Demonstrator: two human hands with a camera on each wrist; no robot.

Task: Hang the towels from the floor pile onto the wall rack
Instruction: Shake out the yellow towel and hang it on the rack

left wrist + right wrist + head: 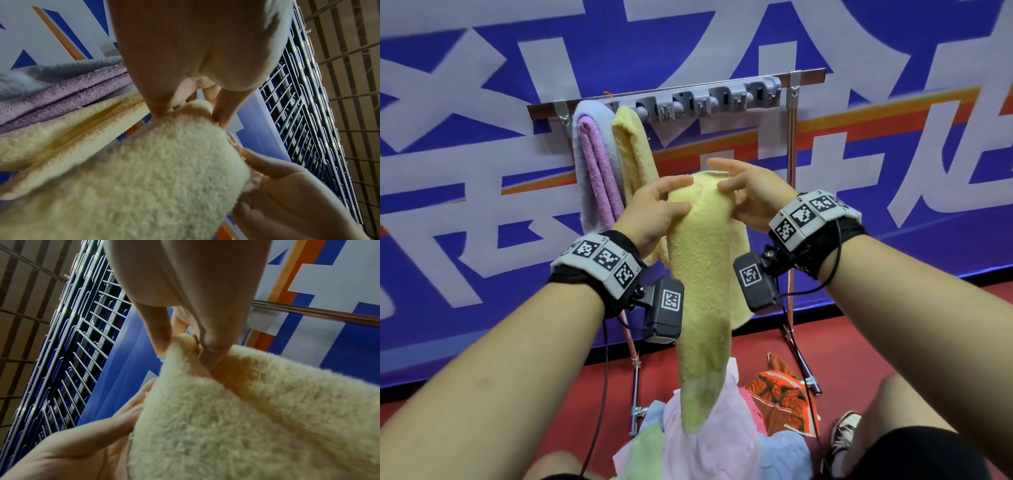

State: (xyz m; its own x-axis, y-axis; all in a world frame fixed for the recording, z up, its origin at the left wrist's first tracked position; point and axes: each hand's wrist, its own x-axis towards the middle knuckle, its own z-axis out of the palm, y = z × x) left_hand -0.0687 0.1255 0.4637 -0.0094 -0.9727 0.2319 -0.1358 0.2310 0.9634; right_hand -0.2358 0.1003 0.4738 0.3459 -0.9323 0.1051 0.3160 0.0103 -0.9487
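I hold a pale yellow towel [702,260] folded over in the air, below the wall rack [709,99]. My left hand [657,209] grips its top fold from the left, thumb on the front. From the right, my right hand [746,192] pinches the same fold. Both wrist views show the fluffy yellow towel [144,170] [246,418] pinched between thumb and fingers. A lilac and pink towel [592,164] and a yellow towel [633,150] hang at the rack's left end. The towel's tail hangs down to the floor pile [705,438].
The grey clip strip [709,101] sits on a rail carried by two metal stand legs [791,192]. An orange patterned cloth [777,394] lies beside the pile on the red floor. My shoe [846,431] is at the lower right. A blue banner covers the wall.
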